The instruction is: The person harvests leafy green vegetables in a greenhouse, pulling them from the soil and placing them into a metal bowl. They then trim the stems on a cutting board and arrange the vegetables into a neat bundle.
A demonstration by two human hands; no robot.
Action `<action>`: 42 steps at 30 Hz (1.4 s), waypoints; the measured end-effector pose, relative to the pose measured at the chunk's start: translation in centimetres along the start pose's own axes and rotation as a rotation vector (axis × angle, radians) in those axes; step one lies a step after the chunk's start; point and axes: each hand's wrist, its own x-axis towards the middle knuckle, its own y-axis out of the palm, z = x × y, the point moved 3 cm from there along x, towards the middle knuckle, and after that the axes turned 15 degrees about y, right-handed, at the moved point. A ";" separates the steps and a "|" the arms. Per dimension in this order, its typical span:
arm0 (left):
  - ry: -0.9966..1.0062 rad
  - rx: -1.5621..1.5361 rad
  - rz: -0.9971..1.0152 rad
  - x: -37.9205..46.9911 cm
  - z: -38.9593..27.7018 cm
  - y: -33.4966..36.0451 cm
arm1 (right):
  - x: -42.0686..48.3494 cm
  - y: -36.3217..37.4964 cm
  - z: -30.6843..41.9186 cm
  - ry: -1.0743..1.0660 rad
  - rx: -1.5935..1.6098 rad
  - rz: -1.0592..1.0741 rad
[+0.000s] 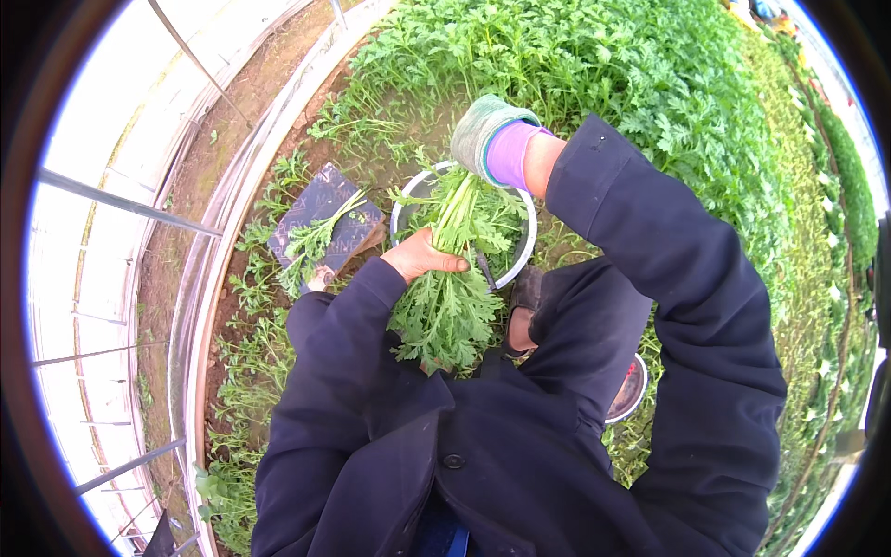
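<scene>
My bare left hand (428, 257) is closed around a bunch of leafy greens (445, 313), its leaves hanging toward my lap and its pale stems pointing away from me. At the stem ends is my right hand (487, 143), in a grey-green glove with a purple cuff; its fingers are hidden from view. Below both hands stands a round tub with a white rim (532, 240), holding more cut greens. A dark, narrow handle-like object (486, 270) leans at the tub's near right side, partly hidden by the bunch.
Left of the tub, a dark printed board (324, 202) bears a few cut sprigs (327, 233). Dense greens (557, 56) grow ahead and to the right. Another round container (632, 390) is beside my right leg. Plastic sheeting and metal poles (132, 202) run along the left.
</scene>
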 end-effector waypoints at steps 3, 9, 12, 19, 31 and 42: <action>-0.059 0.417 -0.038 0.6 -0.6 -0.2 | -0.2 2.1 -0.5 0.039 0.073 0.053; 0.026 1.652 -0.331 -0.5 -4.0 -2.0 | 0.6 7.2 -0.3 0.110 0.365 0.063; 0.188 1.783 -0.303 -1.4 -3.9 -3.1 | 1.9 10.3 1.0 0.178 0.536 0.136; -0.340 1.092 -0.098 -2.3 2.7 -7.7 | 4.5 18.3 6.1 0.378 0.797 0.373; -0.434 0.398 -0.224 -2.1 10.5 -12.5 | 2.4 30.8 19.2 0.780 1.026 0.841; -0.364 0.719 -0.168 0.6 9.3 -15.7 | 1.2 33.1 16.8 0.769 1.277 0.852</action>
